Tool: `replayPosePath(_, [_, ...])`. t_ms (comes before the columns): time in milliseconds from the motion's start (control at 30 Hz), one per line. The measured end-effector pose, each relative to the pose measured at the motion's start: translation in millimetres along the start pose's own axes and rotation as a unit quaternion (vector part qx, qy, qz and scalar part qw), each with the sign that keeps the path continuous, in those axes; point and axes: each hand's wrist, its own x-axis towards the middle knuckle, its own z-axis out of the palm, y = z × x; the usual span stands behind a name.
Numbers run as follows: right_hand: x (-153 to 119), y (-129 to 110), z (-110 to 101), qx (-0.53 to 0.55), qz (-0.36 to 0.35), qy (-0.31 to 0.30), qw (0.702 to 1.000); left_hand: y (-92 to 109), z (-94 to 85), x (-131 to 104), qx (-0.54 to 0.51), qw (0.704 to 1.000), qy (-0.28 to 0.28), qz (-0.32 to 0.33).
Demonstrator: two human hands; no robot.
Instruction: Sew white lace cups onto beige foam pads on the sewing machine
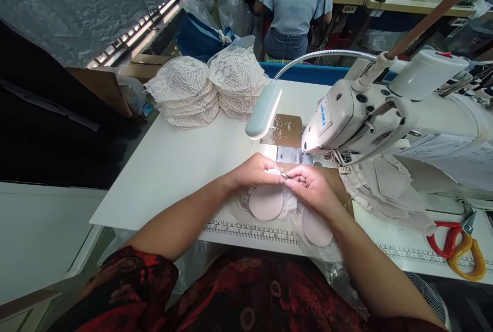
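A white lace bra piece with two smooth pale cups (265,202) hangs below my hands at the table's front edge. Its upper edge is pinched in my left hand (259,172). Closed fingers of my right hand (313,188) hold a small metal tool (285,175), whose tip meets the lace by my left fingertips. Both hands nearly touch, just in front of the needle area of the white sewing machine (335,116). The second cup (316,227) lies beside my right wrist.
Stacked lace cups (185,91) stand at the back left. A lamp (264,110) hangs over the table (154,168). Fabric pieces (385,188) and red-and-orange scissors (458,245) lie on the right. Beyond the table a person (295,3) sits facing away.
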Motion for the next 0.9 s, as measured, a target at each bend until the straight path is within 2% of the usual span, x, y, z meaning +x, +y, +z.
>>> replayPosePath(167, [0.6,-1.3,-0.6,-0.022,-0.007,0.015,1.0,3.2,1.1,-1.6,-0.016,1.0,0.003,-0.012])
replayPosePath(300, [1.2,5.3,1.1,0.06,0.023,0.033,0.997,1.1,0.1,-0.5,-0.028,0.999,-0.023,0.016])
replayPosePath(367, [1.5,6.9,2.3,0.092,0.043,0.001,0.995,0.6,-2.3,-0.2,-0.045,0.997,-0.061,0.02])
replayPosePath(467, [1.0,5.4,1.7,0.063,0.055,-0.041,0.996,2.0,-8.6,-1.1,-0.056,0.994,-0.09,0.011])
replayPosePath(633, [-1.6,1.0,-2.4,0.0,0.044,-0.009,0.999,3.7,-19.4,-2.6,-0.071,0.997,-0.015,-0.011])
replayPosePath(900, [-4.1,2.3,-2.1,-0.004,0.033,0.016,0.999,3.8,-24.2,-2.7,-0.114,0.992,0.015,-0.044])
